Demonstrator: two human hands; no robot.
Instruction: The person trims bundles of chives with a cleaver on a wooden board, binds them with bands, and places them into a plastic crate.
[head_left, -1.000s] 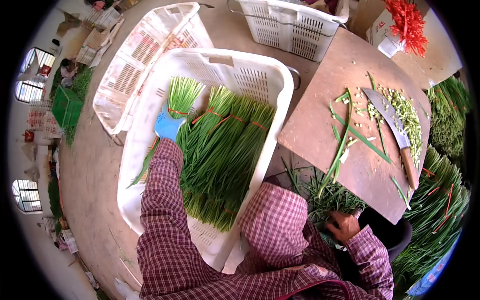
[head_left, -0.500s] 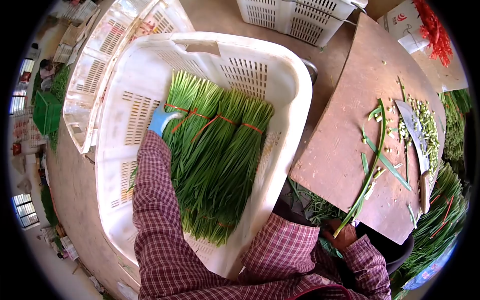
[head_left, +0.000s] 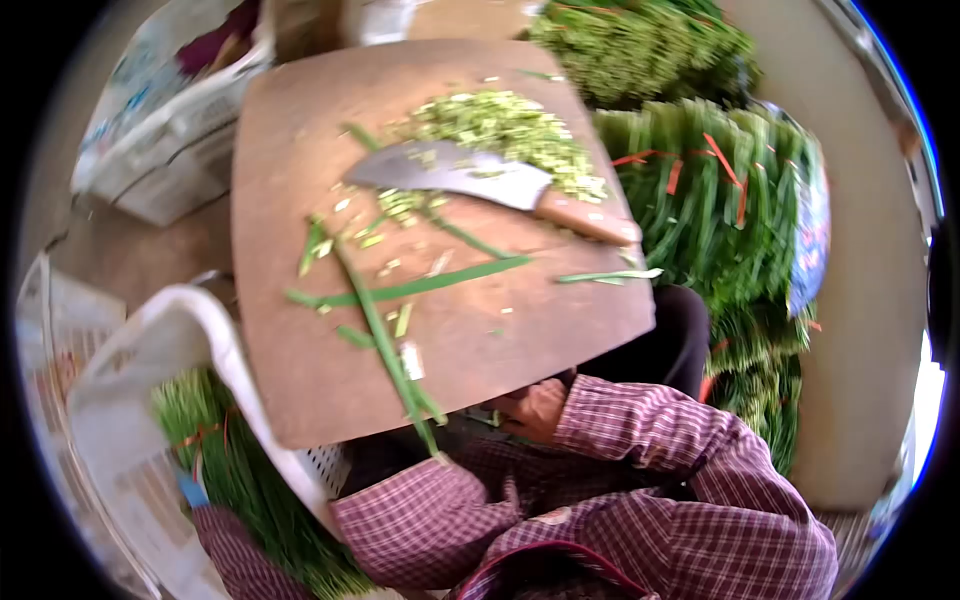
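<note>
My left hand (head_left: 191,488), in a blue glove, is down in the white plastic basket (head_left: 215,325) at the left, against the bundled green garlic chives (head_left: 265,500). Its fingers are hidden. At the near edge of the brown cutting board (head_left: 300,385), my bare right hand (head_left: 538,408) is low with fingers curled; what they hold, if anything, is hidden. A broad-bladed knife (head_left: 465,175) with a wooden handle lies on the board beside a heap of chopped pale green stems (head_left: 510,125). Long green leaves (head_left: 375,330) and small cut bits are scattered nearer me.
More chive bundles with red ties (head_left: 710,180) are stacked right of the board, by a blue patterned sack (head_left: 808,240). A white crate (head_left: 165,165) stands at the upper left. Below the board's right corner is a dark rounded container (head_left: 690,330).
My view has swung right, so the board is now central and the basket is at the lower left. My left hand stays in the basket, my right hand by the board's near edge.
</note>
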